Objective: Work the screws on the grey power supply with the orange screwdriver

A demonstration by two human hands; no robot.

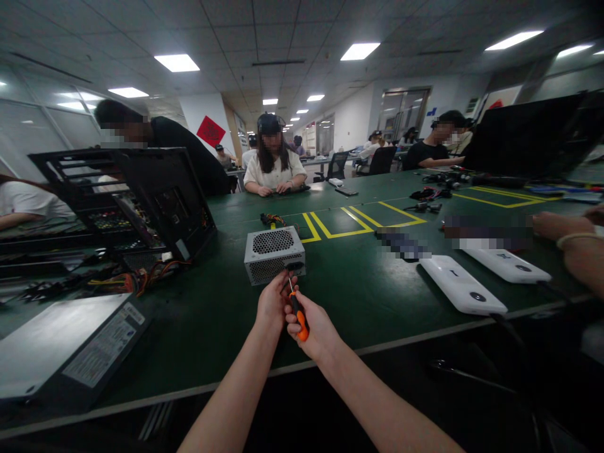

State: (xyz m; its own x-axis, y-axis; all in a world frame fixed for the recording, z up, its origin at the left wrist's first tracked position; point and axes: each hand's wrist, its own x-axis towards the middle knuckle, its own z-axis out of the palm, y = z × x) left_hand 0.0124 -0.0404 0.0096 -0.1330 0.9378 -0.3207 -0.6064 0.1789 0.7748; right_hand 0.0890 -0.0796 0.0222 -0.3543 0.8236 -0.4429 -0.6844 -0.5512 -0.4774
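A grey metal power supply unit [271, 253] with honeycomb vents sits on the green table, a bundle of coloured wires [274, 219] behind it. In front of its near face, my right hand [317, 322] is closed round the orange and black handle of a screwdriver [301, 319], whose thin shaft points up towards the unit. My left hand [271, 305] is beside the shaft, its fingers drawn together near the tip at the unit's lower right. What those fingers pinch is too small to make out. Whether the tip touches the unit, I cannot tell.
To the left stand an open black computer case [165, 201] and a larger power supply [70, 346]. White power banks [460, 286] lie on the right, near another person's hand [578, 245]. Yellow tape [340, 234] marks the table [377, 314]. A person [274, 163] works opposite.
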